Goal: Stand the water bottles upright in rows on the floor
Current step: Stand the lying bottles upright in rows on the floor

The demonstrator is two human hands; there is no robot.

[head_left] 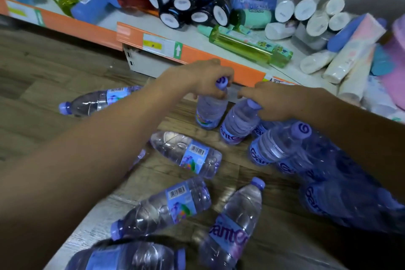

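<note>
Clear water bottles with purple caps and labels cover the wooden floor (43, 76). My left hand (203, 79) grips the neck of an upright bottle (209, 111) close to the shelf base. My right hand (276, 103) holds the cap end of a second bottle (238, 126), slightly tilted beside the first. More upright bottles (276, 149) stand in a cluster at the right, partly under my right arm. Several bottles lie on their sides: one at the far left (98, 100), one in the middle (188, 153), two nearer me (162, 206) (236, 226).
A low store shelf with an orange edge strip (197, 52) runs across the back, piled with toiletry bottles and tubes (192, 6), among them a yellow-green bottle (249, 47) near its edge. Another lying water bottle (131, 256) sits at the bottom edge.
</note>
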